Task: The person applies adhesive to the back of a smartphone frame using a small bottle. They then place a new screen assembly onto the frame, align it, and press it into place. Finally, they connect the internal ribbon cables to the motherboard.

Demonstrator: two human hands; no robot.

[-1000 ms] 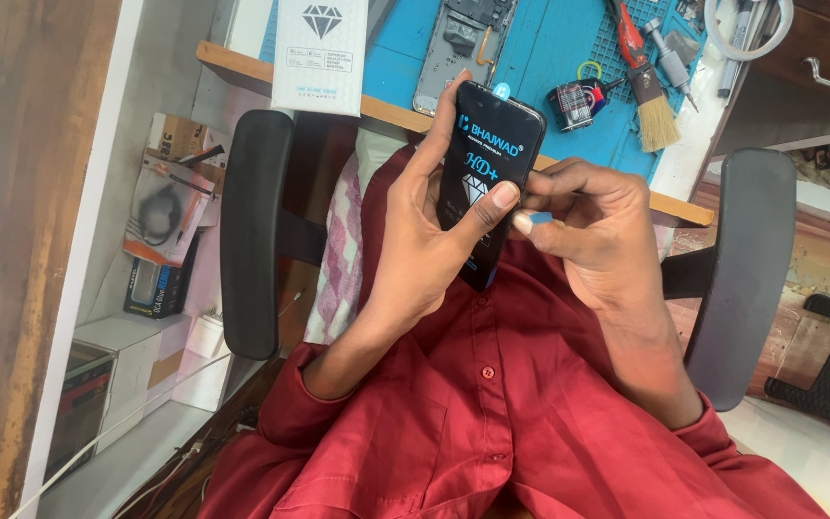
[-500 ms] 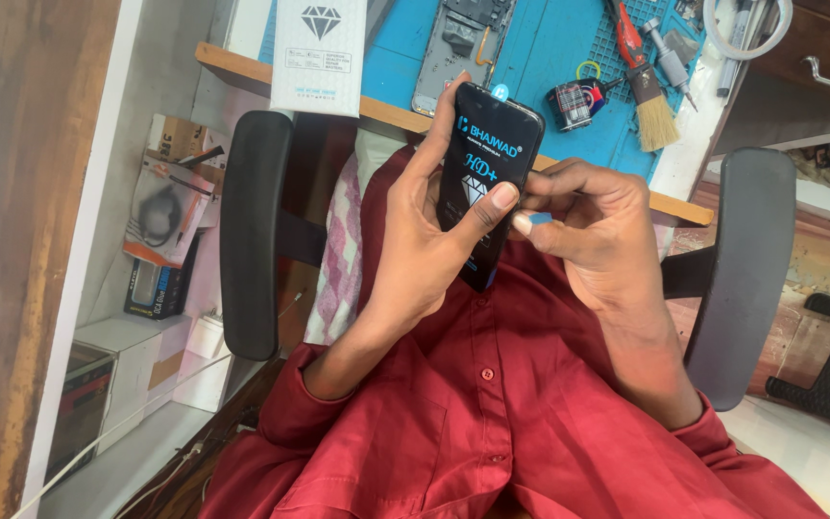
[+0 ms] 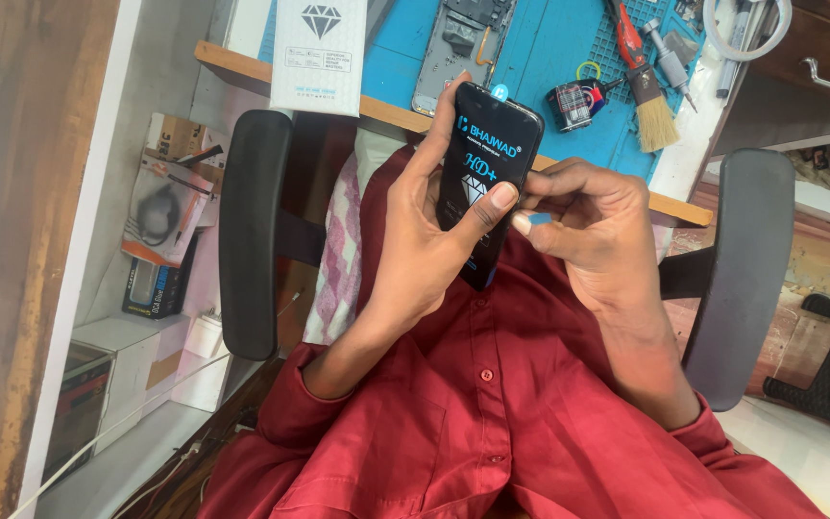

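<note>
hands: two, left hand (image 3: 422,252) and right hand (image 3: 596,229)
phones: just one, black phone (image 3: 485,168)
brushes: one brush (image 3: 652,104)
armrests: two, left armrest (image 3: 252,231), right armrest (image 3: 744,269)
white packets: one white packet (image 3: 319,43)

The lower end of the black phone (image 3: 480,173) is hidden behind the left hand (image 3: 425,240). The right hand (image 3: 598,231) pinches a small blue tab, too small to identify. At the top edge, the white packet (image 3: 319,43) and opened phone chassis (image 3: 458,48) are cut off.
</note>
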